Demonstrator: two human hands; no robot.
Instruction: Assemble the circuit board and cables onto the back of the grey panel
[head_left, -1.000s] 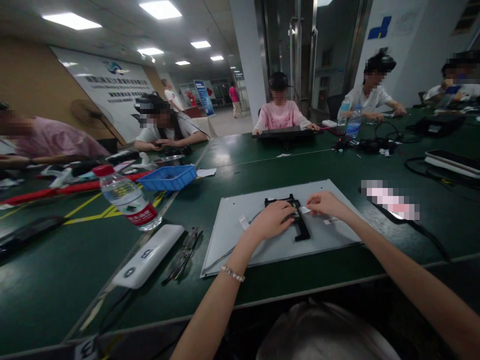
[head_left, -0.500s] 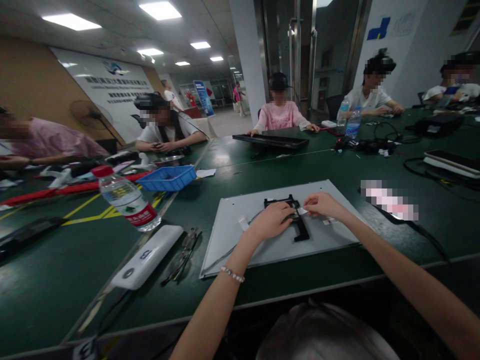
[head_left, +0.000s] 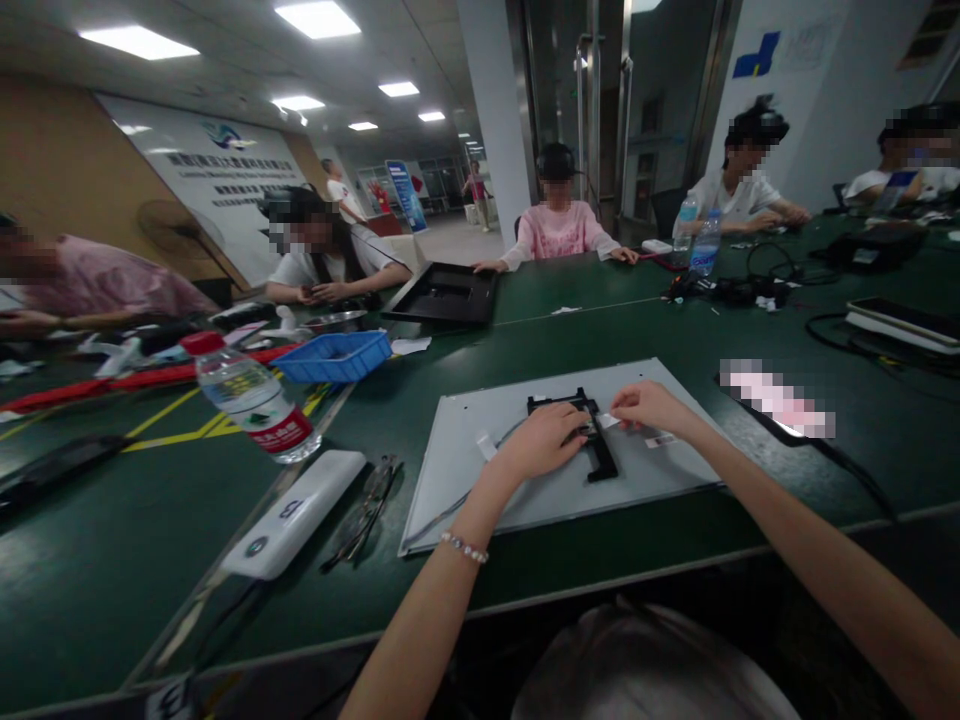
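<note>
A flat grey panel (head_left: 480,490) lies on the green table in front of me. A black T-shaped bracket (head_left: 600,455) sits on its middle. My left hand (head_left: 544,440) rests on the bracket's left part with fingers curled down onto it. My right hand (head_left: 649,405) pinches a small white strip (head_left: 606,421) at the bracket's right edge. Another small white label (head_left: 660,440) lies on the panel just right of the bracket.
A water bottle (head_left: 255,400), a white oblong device (head_left: 296,512) and folded glasses (head_left: 364,515) lie left of the panel. A blue tray (head_left: 337,355) stands behind them. Cables (head_left: 847,470) run at right. Several people sit around the table; one opposite holds a black panel (head_left: 442,293).
My hands have barely moved on the bracket. The person in pink opposite has slid the black panel leftward across the table and tilted it.
</note>
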